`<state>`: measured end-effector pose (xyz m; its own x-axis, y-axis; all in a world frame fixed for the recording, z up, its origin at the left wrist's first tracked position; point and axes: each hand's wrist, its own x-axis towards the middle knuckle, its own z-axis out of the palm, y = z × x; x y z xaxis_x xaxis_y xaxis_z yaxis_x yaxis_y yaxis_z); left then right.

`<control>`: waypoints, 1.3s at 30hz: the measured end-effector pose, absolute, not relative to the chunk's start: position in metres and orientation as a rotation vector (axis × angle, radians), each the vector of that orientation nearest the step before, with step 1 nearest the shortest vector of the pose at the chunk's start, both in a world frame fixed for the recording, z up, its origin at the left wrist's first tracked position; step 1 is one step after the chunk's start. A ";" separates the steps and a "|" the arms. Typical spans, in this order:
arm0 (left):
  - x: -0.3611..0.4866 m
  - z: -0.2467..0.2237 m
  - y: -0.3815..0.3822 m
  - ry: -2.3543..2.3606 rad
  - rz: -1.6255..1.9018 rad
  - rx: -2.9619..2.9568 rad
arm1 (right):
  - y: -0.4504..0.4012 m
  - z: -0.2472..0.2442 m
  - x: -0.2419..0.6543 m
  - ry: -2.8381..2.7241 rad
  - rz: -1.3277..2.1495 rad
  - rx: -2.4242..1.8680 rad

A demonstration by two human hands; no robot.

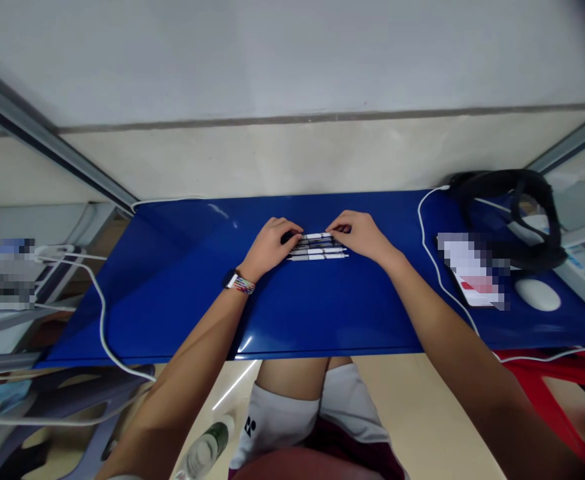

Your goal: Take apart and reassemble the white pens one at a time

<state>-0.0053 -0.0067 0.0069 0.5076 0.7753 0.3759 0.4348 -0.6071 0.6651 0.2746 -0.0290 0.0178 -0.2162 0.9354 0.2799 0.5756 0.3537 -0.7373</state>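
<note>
Several slim white-and-dark pens [318, 253] lie side by side in a row on the blue table [172, 287], running left to right. My left hand [273, 243] is at their left ends, thumb and fingertips closed on the end of the farthest pen [316, 236]. At the opposite end, my right hand [359, 233] pinches that same pen between thumb and fingers. The fingers partly cover the pen ends. A watch and a woven colourful band [241, 283] circle my left wrist.
On the right are a phone [472, 270], a white mouse [537, 295], a black headset with a strap [547, 213] and a white cable [429, 253]. Another cable [103, 313] hangs past the left edge. A wall [292, 157] stands behind. A bottle [205, 450] is below.
</note>
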 end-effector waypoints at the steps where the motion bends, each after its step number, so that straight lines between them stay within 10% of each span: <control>1: -0.005 0.007 -0.006 0.987 0.920 2.251 | -0.030 0.019 0.275 -1.912 0.641 -1.320; 39: -0.005 0.009 -0.010 1.110 0.853 2.394 | -0.063 0.060 0.251 -2.549 0.584 -1.325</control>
<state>-0.0053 -0.0096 0.0095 0.5076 0.7785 0.3691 0.5568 -0.6234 0.5490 0.2506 -0.0633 0.0605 -0.5739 0.8189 0.0035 0.7356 0.5174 -0.4372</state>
